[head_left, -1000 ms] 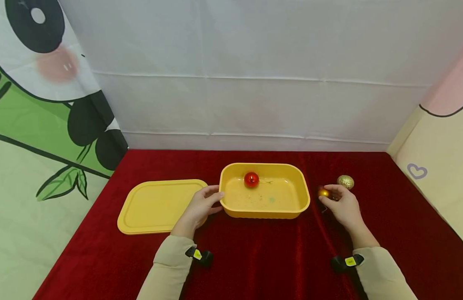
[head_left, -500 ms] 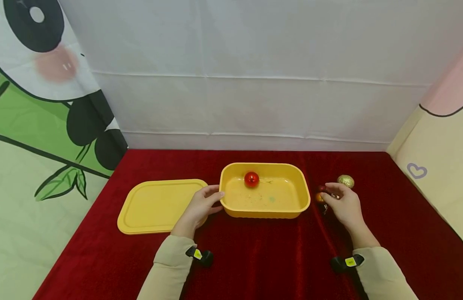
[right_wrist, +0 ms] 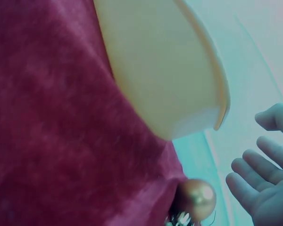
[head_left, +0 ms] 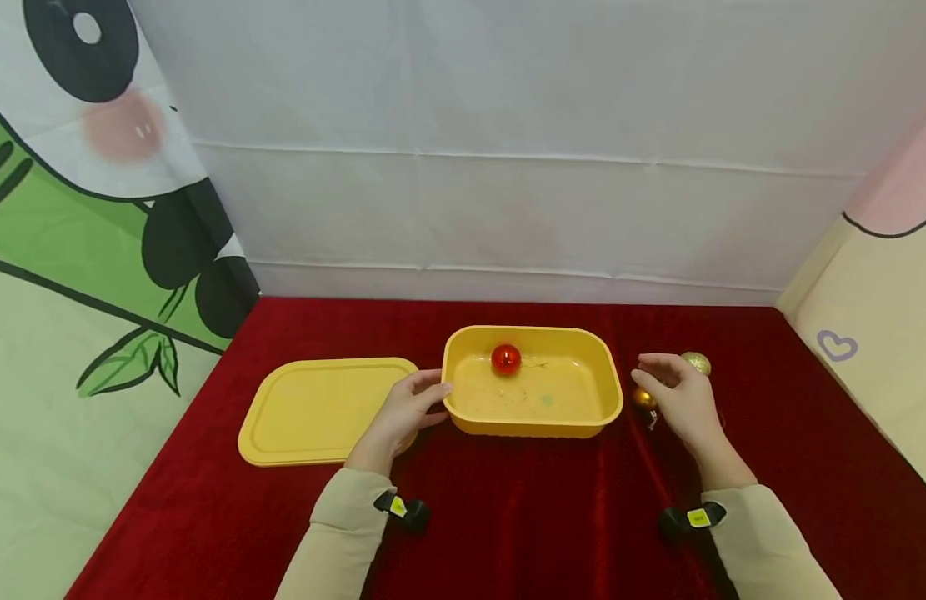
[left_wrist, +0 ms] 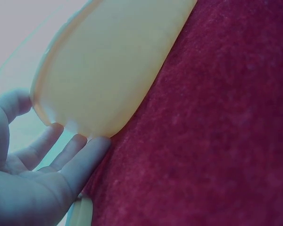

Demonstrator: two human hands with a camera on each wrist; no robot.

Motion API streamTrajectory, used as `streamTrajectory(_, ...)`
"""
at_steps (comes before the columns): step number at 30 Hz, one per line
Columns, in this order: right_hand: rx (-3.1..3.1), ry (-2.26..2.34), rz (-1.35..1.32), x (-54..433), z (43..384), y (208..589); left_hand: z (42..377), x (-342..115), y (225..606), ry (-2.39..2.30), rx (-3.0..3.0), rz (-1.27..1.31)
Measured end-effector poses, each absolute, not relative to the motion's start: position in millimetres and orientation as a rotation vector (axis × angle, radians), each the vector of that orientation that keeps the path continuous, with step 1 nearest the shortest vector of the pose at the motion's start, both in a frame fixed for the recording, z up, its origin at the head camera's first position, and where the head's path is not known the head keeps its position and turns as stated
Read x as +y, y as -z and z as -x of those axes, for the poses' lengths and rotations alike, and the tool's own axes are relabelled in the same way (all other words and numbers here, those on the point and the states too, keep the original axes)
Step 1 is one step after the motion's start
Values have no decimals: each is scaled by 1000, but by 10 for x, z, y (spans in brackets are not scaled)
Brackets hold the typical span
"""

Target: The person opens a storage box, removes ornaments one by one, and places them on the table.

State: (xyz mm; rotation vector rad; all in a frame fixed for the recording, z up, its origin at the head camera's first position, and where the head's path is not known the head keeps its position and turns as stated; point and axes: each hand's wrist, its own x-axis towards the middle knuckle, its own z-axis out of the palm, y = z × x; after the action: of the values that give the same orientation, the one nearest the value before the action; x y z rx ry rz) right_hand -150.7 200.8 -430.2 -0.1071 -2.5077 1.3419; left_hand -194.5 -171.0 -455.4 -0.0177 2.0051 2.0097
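Note:
A yellow plastic box (head_left: 533,429) stands in the middle of the red cloth, a shiny red Christmas bauble (head_left: 505,359) inside it near the back left. My left hand (head_left: 405,414) grips the box's left end, thumb at the rim and fingertips against the outer wall in the left wrist view. Right of the box, my right hand (head_left: 683,402) hovers with thumb and fingers apart, holding nothing in the right wrist view. Just below its fingertips lies a gold-orange bauble (head_left: 644,398) with a silvery hanger (right_wrist: 181,219). A glittery gold bauble (head_left: 697,362) sits behind this hand, partly hidden.
The flat yellow lid (head_left: 312,408) lies left of the box, its right edge partly under the left forearm. A red velvet cloth (head_left: 508,517) covers the table. A white curtain (head_left: 508,208) hangs along the back edge, with printed cloths at both sides.
My right hand's fingertips have come off the orange bauble, which now rests slightly nearer me. A dark red bauble seen half a second ago is now hidden. My left hand keeps its grip.

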Motion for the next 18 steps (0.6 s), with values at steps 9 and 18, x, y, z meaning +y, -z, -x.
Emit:
streamTrajectory(9, -2462, -1430, 0, 1866, 1567, 4171, 1932, -1708, 4536, -2009, 2009, 19)
streamTrajectory(18, -2409, -1535, -100, 1704, 1664, 4103, 1953, -1711, 4558, -2007, 2001, 16)
